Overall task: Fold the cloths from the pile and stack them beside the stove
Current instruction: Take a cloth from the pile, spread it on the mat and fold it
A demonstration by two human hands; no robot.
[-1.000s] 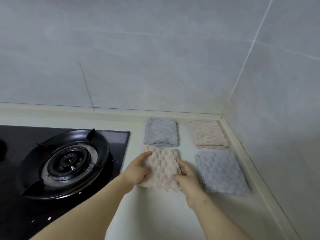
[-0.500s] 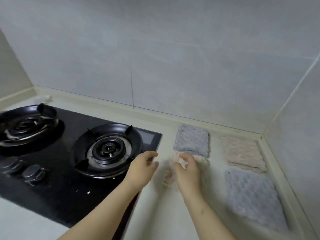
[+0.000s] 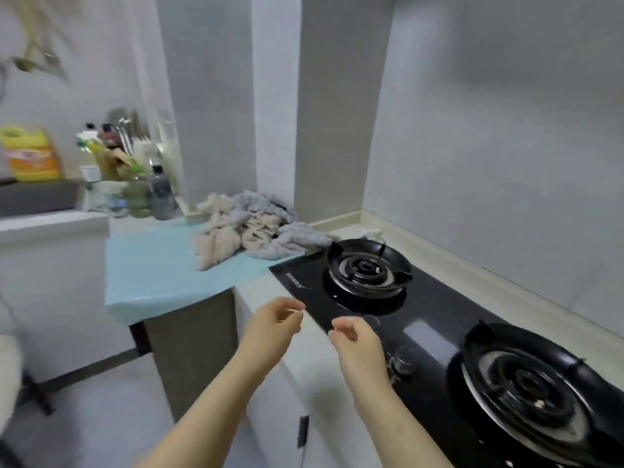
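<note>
Our left hand (image 3: 273, 327) and right hand (image 3: 358, 344), loosely curled and empty, over the stove's (image 3: 435, 300) front edge; cloths (image 3: 248, 231) piled beyond.

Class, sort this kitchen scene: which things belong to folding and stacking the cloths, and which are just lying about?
Job: pile of cloths, stove, left hand, right hand, both empty.
Lying about: yellow jug, bottles, blue mat under the pile.

Far to my left a yellow jug (image 3: 28, 153) stands on a dark ledge (image 3: 37, 197). Beside it crowd bottles (image 3: 135, 194) and upright utensils (image 3: 126, 133). A pale blue sheet (image 3: 158, 268) covers the table's (image 3: 260, 292) end. Blurred leaves (image 3: 37, 45) hang above.
</note>
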